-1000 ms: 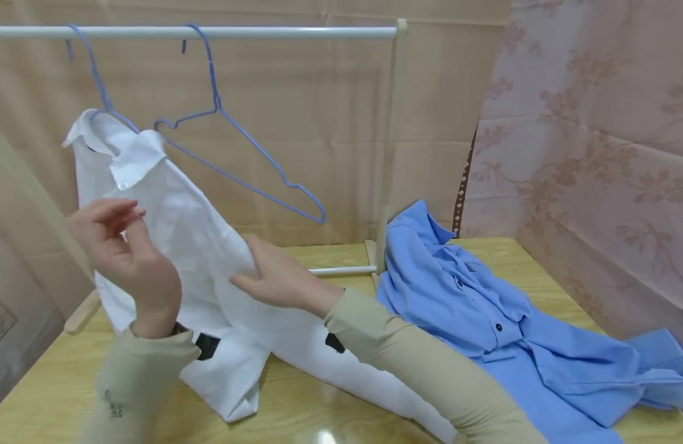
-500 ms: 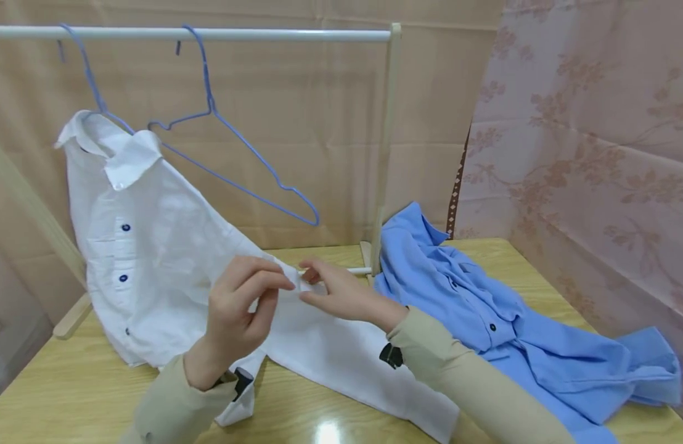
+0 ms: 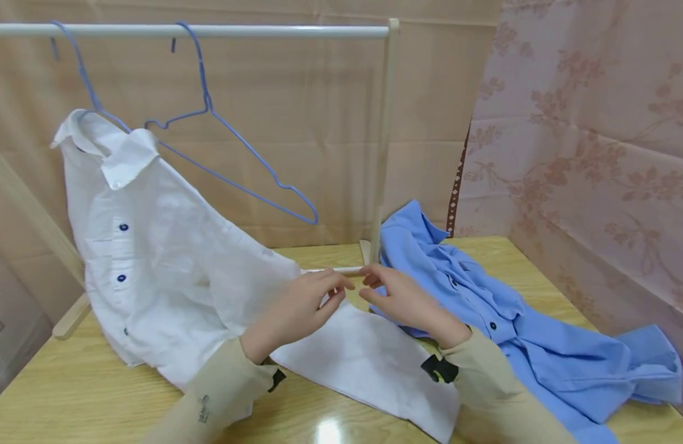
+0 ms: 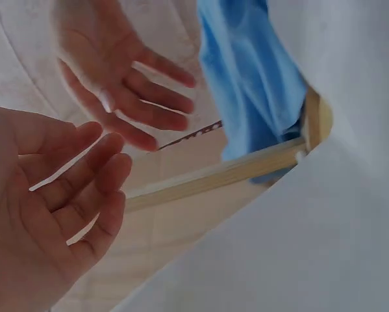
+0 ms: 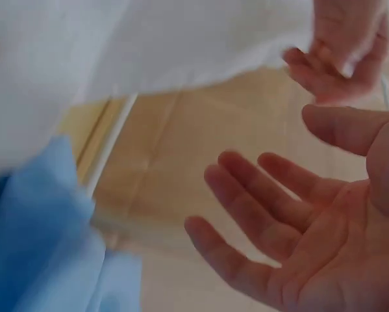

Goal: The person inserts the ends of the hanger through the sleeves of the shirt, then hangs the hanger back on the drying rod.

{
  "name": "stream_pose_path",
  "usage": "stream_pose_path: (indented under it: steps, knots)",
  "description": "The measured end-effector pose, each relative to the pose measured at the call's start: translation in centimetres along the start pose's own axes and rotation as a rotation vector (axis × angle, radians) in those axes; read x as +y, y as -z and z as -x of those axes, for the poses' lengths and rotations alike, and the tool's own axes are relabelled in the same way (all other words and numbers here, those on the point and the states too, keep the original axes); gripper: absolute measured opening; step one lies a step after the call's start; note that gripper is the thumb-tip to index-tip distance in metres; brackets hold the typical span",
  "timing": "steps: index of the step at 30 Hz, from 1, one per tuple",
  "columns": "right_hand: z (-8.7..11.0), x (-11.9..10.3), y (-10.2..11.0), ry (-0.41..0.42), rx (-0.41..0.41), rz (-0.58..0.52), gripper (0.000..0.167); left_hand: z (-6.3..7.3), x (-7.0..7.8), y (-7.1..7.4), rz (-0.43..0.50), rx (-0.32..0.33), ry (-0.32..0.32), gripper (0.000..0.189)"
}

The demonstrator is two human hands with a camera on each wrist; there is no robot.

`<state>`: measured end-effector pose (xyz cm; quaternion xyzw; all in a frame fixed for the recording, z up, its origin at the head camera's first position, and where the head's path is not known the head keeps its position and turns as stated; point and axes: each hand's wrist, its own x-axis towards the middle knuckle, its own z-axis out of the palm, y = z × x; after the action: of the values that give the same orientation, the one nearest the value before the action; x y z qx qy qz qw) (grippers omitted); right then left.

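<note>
A white shirt (image 3: 175, 265) with dark buttons hangs from a blue hanger (image 3: 86, 74) at the left, its sleeve (image 3: 369, 357) stretched rightward over the table. Above that sleeve is my left hand (image 3: 299, 308), its fingers loosely bent and holding nothing. My right hand (image 3: 410, 302) faces it from the right, fingers relaxed and apart, near the blue shirt (image 3: 474, 302). A small gap separates the two sets of fingertips. In the right wrist view, the right palm (image 5: 330, 240) shows bare.
A second blue hanger (image 3: 208, 111) hangs with no garment on the rack's white rail (image 3: 297, 31). The rack's wooden post (image 3: 384, 142) stands behind the blue shirt. Underneath is a wooden table (image 3: 297, 419), with curtains (image 3: 591, 142) behind and to the right.
Both hands have moved right along the white shirt, from its front and shoulder to above the sleeve. The shirt's buttons have come into view. The blue shirt lies as before.
</note>
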<state>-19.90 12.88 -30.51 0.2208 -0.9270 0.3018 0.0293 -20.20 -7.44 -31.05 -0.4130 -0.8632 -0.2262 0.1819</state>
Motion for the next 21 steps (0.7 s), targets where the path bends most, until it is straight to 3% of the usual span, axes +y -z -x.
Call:
stream_pose_path:
  steps: [4, 9, 15, 21]
  knots:
    - [1.0, 1.8, 1.1, -0.083, 0.098, 0.084, 0.039, -1.0, 0.0, -1.5, 0.059, -0.104, 0.070, 0.020]
    - [2.3, 4.0, 2.5, -0.184, 0.158, 0.200, 0.057, -2.1, 0.2, -3.1, 0.091, -0.149, 0.105, 0.025]
    - [3.5, 6.3, 3.4, -0.227, 0.089, 0.274, 0.090, -3.4, 0.6, -5.0, 0.088, -0.201, 0.163, 0.037]
    - [4.3, 8.5, 3.1, -0.259, 0.002, 0.298, 0.110, -4.4, 1.1, -6.7, 0.116, -0.260, 0.205, 0.049]
